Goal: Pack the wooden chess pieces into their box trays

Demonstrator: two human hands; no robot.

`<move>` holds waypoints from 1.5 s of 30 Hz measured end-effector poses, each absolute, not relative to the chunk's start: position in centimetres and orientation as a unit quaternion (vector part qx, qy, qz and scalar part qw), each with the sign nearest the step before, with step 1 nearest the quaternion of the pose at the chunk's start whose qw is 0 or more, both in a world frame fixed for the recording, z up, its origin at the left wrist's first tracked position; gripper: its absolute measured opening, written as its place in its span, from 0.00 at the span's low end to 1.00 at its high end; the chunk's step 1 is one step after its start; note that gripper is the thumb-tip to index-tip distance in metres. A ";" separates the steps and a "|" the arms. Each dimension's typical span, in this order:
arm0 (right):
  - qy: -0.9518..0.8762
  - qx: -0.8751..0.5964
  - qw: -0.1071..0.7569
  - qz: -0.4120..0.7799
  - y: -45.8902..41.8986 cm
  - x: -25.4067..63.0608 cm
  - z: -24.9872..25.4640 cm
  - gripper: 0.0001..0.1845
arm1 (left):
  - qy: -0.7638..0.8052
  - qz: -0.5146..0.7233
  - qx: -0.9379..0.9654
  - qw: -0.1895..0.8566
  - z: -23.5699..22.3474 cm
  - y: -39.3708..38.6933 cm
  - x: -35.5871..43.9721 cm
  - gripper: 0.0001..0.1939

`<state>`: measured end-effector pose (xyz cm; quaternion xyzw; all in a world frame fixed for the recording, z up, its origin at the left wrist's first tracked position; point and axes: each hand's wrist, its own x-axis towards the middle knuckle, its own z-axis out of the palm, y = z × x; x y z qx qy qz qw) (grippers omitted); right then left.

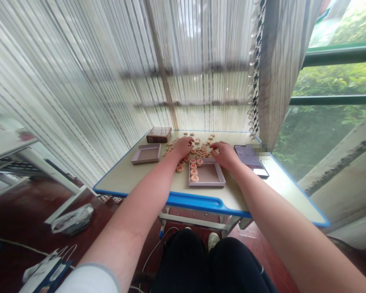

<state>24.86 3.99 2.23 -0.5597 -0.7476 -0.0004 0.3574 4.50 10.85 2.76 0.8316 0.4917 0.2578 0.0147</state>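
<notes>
Round wooden xiangqi pieces (198,153) with red characters lie loosely in the middle of the desk. My left hand (183,148) is over the left part of this pile, its fingers loosely bent and apart, close to the pieces. At the pile's right side is my right hand (225,154), thumb and forefinger spread beside some pieces. Nothing shows between the fingers of either hand. In front of the pile sits a shallow pale box (212,173). Several pieces stand in a column along its left side, with another piece at the top beside them.
A second shallow box part (146,154) lies at the left, in front of a brown box (159,134). A dark-screened tablet or phone (250,160) lies at the right. The desk has a blue edge (195,200). A string curtain (201,81) hangs behind it.
</notes>
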 end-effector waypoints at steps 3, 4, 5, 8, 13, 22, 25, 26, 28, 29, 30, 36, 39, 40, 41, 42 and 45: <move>-0.748 -0.559 0.357 -0.003 4.0 24.9 2.2 0.14 | 0.486 0.259 0.835 0.010 2.7 11.0 4.5 0.15; -0.747 -0.560 0.359 -0.004 4.0 24.9 2.2 0.14 | 0.483 0.260 0.836 0.007 2.6 11.0 4.5 0.14; -0.745 -0.562 0.359 -0.003 4.0 24.9 2.3 0.13 | 0.482 0.262 0.836 0.007 2.6 10.9 4.5 0.14; -0.741 -0.564 0.365 -0.002 3.9 25.0 2.4 0.13 | 0.478 0.287 0.830 0.019 2.6 10.8 4.5 0.13; -0.740 -0.553 0.384 0.003 4.0 24.9 2.5 0.13 | 0.460 0.372 0.795 0.137 2.7 10.5 4.9 0.09; -0.748 -0.532 0.396 0.003 4.2 24.7 2.2 0.12 | 0.390 0.455 0.707 0.375 2.4 10.4 5.2 0.17; -0.756 -0.525 0.391 0.006 4.1 24.7 2.2 0.12 | 0.381 0.459 0.698 0.396 2.6 10.2 5.3 0.20; -0.756 -0.524 0.392 0.007 4.1 24.7 2.3 0.12 | 0.371 0.461 0.692 0.413 2.7 10.1 5.3 0.21; -0.752 -0.524 0.399 0.007 4.0 24.7 2.4 0.12 | 0.344 0.460 0.681 0.454 2.8 9.8 5.4 0.28; -0.750 -0.524 0.405 0.008 4.0 24.7 2.4 0.12 | 0.331 0.458 0.676 0.473 2.9 9.7 5.4 0.33; -0.748 -0.522 0.409 0.009 4.0 24.7 2.4 0.12 | 0.321 0.455 0.672 0.488 2.9 9.6 5.5 0.37; -0.755 -0.500 0.424 0.022 3.8 24.4 2.6 0.16 | 0.301 0.420 0.666 0.538 3.2 8.6 5.6 0.46; -0.757 -0.494 0.427 0.034 3.5 24.2 2.8 0.14 | 0.304 0.397 0.667 0.552 3.4 8.4 5.6 0.45; -0.756 -0.493 0.429 0.040 3.4 24.2 2.9 0.13 | 0.303 0.392 0.668 0.556 3.4 8.4 5.6 0.46; -0.755 -0.491 0.433 0.047 3.3 24.1 3.0 0.13 | 0.300 0.387 0.668 0.560 3.4 8.4 5.6 0.46; -0.753 -0.488 0.438 0.055 3.2 24.1 3.0 0.13 | 0.299 0.384 0.669 0.562 3.4 8.4 5.5 0.46; -0.751 -0.481 0.447 0.070 3.0 23.9 3.1 0.13 | 0.299 0.379 0.673 0.561 3.6 8.2 5.4 0.47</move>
